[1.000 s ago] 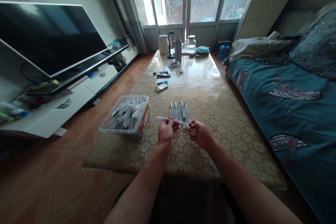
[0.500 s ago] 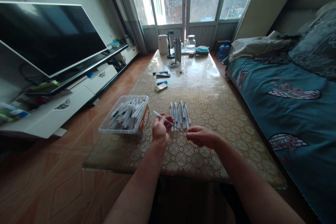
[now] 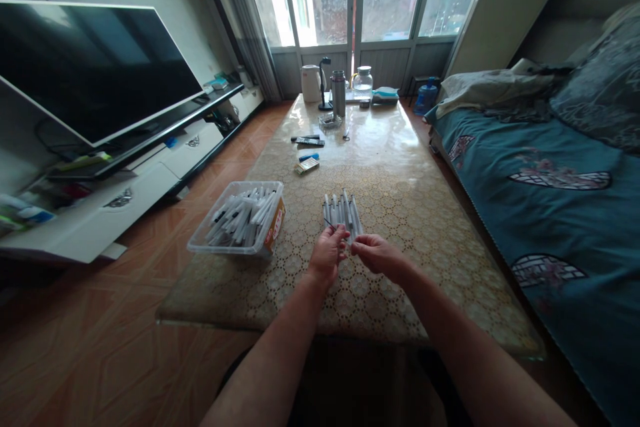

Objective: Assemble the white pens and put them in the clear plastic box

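Pinched in left hand (image 3: 326, 255): thin dark rod (image 3: 328, 221); right hand (image 3: 377, 253) closed (contents unclear).

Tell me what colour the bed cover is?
The bed cover is teal-blue, seen in the head view.

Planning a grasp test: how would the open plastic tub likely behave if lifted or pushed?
The tub may flex slightly, since its clear walls look thin. Its wide, low shape suggests sliding rather than tipping. The pens lie loose and heaped, so they'd probably shift if it tilts.
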Action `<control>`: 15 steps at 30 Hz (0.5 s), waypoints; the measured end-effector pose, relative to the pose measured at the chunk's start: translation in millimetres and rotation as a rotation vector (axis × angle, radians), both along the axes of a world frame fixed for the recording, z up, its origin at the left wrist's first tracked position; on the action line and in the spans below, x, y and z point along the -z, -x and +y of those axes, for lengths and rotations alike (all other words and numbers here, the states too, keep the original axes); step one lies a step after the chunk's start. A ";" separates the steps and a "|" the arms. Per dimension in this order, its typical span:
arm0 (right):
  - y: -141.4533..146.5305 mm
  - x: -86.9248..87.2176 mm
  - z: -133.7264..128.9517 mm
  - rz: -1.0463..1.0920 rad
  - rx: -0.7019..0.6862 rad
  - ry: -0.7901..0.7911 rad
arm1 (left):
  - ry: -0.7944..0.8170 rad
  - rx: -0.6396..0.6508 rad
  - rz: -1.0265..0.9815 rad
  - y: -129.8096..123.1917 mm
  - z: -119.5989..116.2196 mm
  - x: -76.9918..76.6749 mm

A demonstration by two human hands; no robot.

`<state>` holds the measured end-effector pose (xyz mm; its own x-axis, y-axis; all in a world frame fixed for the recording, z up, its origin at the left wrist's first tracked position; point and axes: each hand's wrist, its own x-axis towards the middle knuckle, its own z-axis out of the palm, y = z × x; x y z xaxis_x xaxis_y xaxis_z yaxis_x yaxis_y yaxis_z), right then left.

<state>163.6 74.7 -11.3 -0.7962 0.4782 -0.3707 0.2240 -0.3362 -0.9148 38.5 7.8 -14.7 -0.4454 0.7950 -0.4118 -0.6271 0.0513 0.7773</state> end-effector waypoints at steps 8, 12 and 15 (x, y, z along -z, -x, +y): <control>0.1 -1.2 11.2 0.062 0.363 -0.119 | 0.116 0.000 -0.196 -4.9 -1.0 -1.4; 10.3 -1.7 -2.9 0.053 0.478 -0.471 | 0.095 0.074 -0.421 -13.2 1.3 0.9; 19.9 -3.2 -23.6 0.060 0.433 -0.734 | 0.055 0.040 -0.475 -20.6 7.0 5.9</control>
